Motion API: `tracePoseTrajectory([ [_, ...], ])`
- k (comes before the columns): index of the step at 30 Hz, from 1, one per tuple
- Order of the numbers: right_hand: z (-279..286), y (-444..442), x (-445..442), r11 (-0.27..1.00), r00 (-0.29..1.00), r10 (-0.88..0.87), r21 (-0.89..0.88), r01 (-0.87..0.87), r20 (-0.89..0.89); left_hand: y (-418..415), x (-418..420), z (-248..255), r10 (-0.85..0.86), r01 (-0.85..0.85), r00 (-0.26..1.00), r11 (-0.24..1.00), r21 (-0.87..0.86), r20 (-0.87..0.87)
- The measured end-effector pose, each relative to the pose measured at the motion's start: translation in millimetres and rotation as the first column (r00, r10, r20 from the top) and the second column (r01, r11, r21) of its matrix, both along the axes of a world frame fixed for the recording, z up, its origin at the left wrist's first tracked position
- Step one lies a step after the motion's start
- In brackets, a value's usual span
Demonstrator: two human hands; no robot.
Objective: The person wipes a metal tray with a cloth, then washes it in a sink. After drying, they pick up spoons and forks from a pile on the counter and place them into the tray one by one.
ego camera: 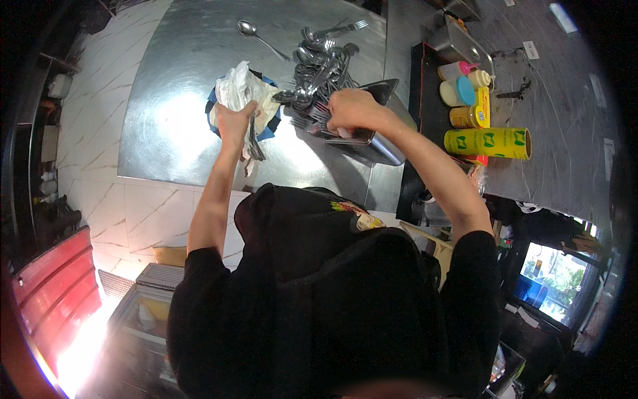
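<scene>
My left hand grips a bundle of metal cutlery, its handles pointing down toward me. A crumpled white cloth is bunched in the same hand. Beneath them lies a blue and black item, mostly covered. My right hand curls over a metal container, beside several forks. Its fingertips are partly hidden, so any hold is unclear. Just beyond it spreads a heap of spoons and forks. One spoon lies apart on the steel table.
Along the right, a black tray borders squeeze bottles, a jar with a blue lid and a yellow patterned roll. A metal pan sits farther back. Marble-patterned floor tiles show left of the table.
</scene>
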State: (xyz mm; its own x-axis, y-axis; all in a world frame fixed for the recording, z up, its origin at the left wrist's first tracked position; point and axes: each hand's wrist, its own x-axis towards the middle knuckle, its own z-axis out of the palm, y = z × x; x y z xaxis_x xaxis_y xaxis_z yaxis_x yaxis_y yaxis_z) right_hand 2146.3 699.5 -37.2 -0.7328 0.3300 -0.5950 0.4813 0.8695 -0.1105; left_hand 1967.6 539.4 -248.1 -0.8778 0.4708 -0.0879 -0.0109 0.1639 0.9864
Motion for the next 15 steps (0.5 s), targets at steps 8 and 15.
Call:
tracePoseTrajectory([
  [8,-11.2,5.6,-18.6,0.951,0.979,-0.200,-0.246,0.186,-0.030,-0.6,1.9,8.3,-0.026,0.030,0.994,0.999,-0.040,0.109],
  [15,-9.7,-18.6,-8.1,0.986,0.988,0.142,0.102,-0.134,-0.068,-3.5,6.5,23.7,0.013,-0.011,0.994,1.000,-0.019,0.105],
])
